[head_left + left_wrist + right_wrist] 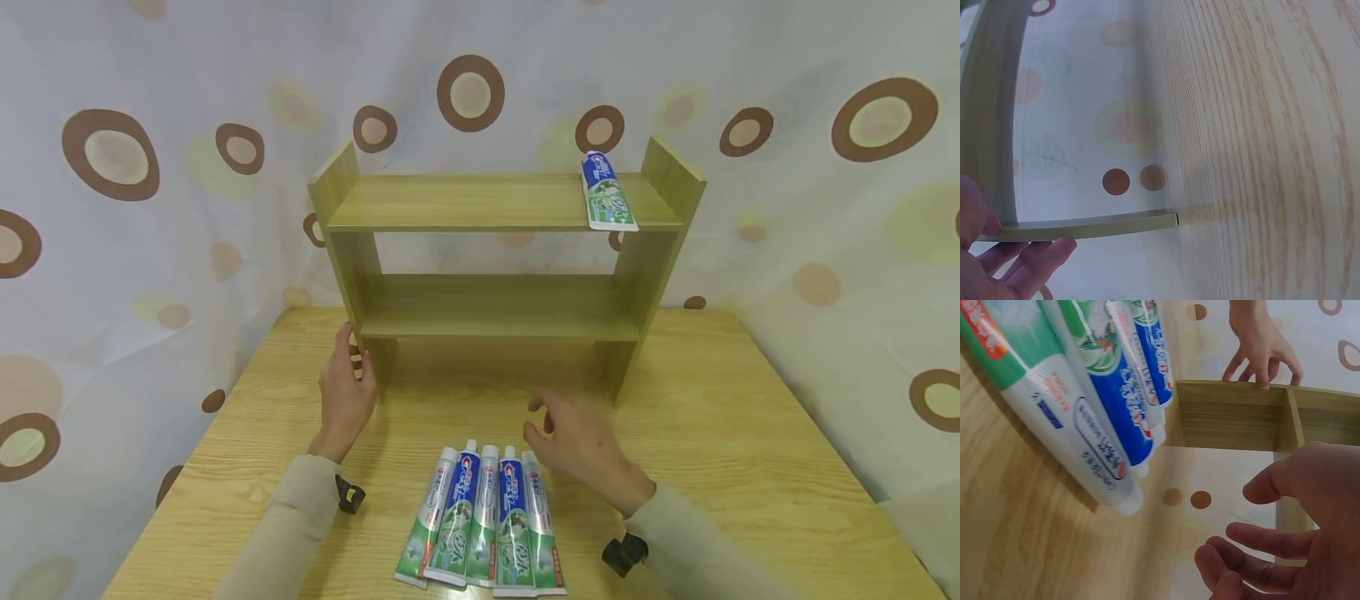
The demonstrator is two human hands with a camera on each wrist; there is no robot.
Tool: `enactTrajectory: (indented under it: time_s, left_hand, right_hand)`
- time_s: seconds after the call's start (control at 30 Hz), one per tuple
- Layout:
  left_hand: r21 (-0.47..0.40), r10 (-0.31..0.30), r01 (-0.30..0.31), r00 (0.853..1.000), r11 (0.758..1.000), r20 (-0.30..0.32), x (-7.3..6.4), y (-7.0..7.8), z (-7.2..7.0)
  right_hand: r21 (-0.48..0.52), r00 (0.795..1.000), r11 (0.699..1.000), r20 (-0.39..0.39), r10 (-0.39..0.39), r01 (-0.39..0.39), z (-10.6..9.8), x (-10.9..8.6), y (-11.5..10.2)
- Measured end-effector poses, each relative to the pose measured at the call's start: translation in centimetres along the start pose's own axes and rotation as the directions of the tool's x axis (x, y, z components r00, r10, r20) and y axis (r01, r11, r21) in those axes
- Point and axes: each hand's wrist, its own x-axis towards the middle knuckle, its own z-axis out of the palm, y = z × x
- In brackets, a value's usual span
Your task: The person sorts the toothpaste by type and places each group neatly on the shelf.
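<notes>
A small wooden shelf (495,308) stands on the table. My left hand (348,392) grips the lower part of its left side panel (1104,226), thumb on one face and fingers on the other. My right hand (581,446) is over the table in front of the shelf, fingers loosely bent and holding nothing. Just left of it, several toothpaste tubes (485,508) lie side by side, caps toward the shelf. They alternate between silver-green and blue-green, and in the right wrist view a silver-green tube (1069,415) is nearest. One blue-green toothpaste tube (607,193) lies on the top board's right end.
The lower board (498,308) of the shelf spans both side panels, with an open space beneath it. Around the wooden table (750,467) hangs a white curtain (300,50) with brown circles, behind and at both sides.
</notes>
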Motion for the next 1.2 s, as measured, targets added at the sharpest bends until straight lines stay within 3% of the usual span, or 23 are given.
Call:
enactTrajectory:
  time_s: [0.23,0.43,0.87,1.2]
  left_hand:
    - [0.0,0.003,-0.003,1.0,1.0,-0.002,-0.1,-0.1,0.1]
    - [-0.014,-0.014,0.014,1.0,1.0,0.001,-0.3,-0.1,-0.1]
    - [-0.028,-0.016,0.016,1.0,0.999,-0.005,0.0,0.0,0.2]
    - [-0.02,-0.016,0.015,1.0,1.0,-0.015,-0.1,-0.1,0.2]
  right_hand:
    - [0.017,0.996,0.997,0.054,0.07,-0.071,1.1,-0.9,0.1]
    - [0.047,0.983,0.992,0.145,0.113,-0.121,2.1,-1.6,0.2]
    - [0.084,0.977,0.988,0.186,0.109,-0.126,3.9,-2.5,0.9]
    - [0.129,0.947,0.973,0.286,0.146,-0.189,3.8,-3.8,0.5]
